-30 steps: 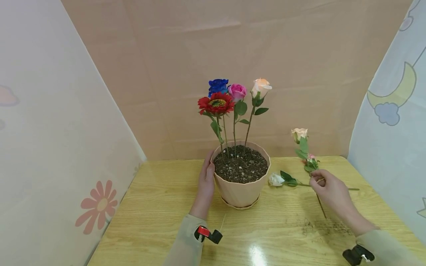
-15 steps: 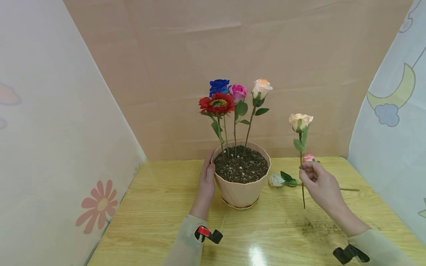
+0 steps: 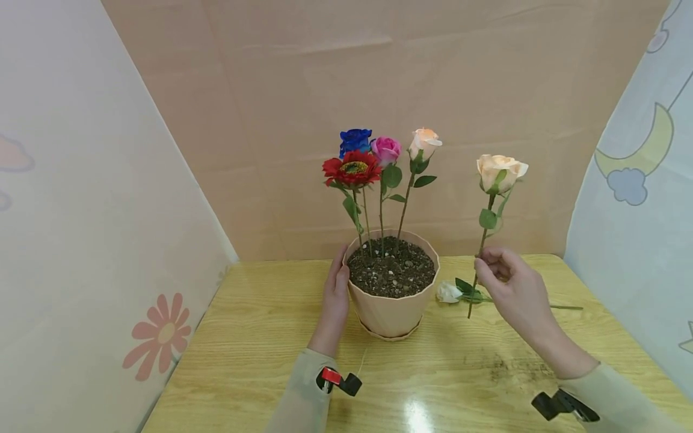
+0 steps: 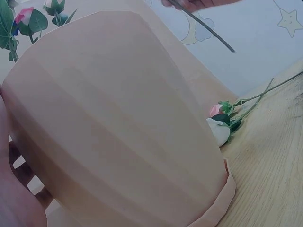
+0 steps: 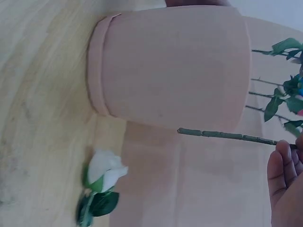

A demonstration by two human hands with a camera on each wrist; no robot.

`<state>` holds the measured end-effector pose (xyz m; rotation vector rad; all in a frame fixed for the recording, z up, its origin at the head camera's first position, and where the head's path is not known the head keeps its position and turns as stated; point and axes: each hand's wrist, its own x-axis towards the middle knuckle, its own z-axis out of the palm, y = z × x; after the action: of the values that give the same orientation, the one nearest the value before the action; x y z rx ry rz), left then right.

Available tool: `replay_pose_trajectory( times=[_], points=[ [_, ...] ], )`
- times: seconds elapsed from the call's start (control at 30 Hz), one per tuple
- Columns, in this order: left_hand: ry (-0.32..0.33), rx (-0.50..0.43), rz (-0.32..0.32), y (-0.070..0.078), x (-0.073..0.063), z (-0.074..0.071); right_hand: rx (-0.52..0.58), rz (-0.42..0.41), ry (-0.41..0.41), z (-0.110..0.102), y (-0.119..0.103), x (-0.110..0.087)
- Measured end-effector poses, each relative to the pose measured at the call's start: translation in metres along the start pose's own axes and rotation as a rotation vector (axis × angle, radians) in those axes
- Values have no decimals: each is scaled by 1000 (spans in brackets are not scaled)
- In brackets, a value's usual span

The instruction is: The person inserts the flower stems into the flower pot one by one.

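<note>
A pale pink flowerpot [image 3: 391, 313] full of dark soil stands on its saucer, with several artificial flowers upright in it. My left hand [image 3: 337, 294] rests against the pot's left wall, fingers stretched along it and thumb near the rim. Right of the pot, my right hand [image 3: 514, 288] pinches the stem of a cream rose [image 3: 499, 173] between thumb and fingers. The rose stands nearly upright, bloom on top, and its bare stem end [image 5: 189, 132] points down above the table. In the pot are a red daisy-like flower [image 3: 353, 169], a blue rose [image 3: 355, 142], a magenta rose [image 3: 386, 150] and a peach rose [image 3: 425, 143].
On the wooden table [image 3: 260, 337], a white rose [image 3: 449, 292] lies right of the pot. A pink rose [image 4: 216, 110] lies beside it, hidden behind my right hand in the head view. Spilled soil [image 3: 514, 368] dots the table's right front. Fabric walls [image 3: 281, 120] enclose the back and sides.
My right hand has lifted the cream rose off the table, turned it upright and moved it left and up toward the pot. The left hand has stayed on the pot.
</note>
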<state>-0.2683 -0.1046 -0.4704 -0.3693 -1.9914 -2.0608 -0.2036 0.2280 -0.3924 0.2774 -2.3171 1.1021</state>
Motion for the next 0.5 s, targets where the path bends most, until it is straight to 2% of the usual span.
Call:
replay_pose_trajectory(
  times=[0.3, 0.5],
  points=[
    [7, 12, -7, 0, 0, -1, 85, -49, 12, -2, -41, 20],
    [4, 7, -7, 2, -1, 0, 145, -119, 39, 5, -62, 36]
  ],
)
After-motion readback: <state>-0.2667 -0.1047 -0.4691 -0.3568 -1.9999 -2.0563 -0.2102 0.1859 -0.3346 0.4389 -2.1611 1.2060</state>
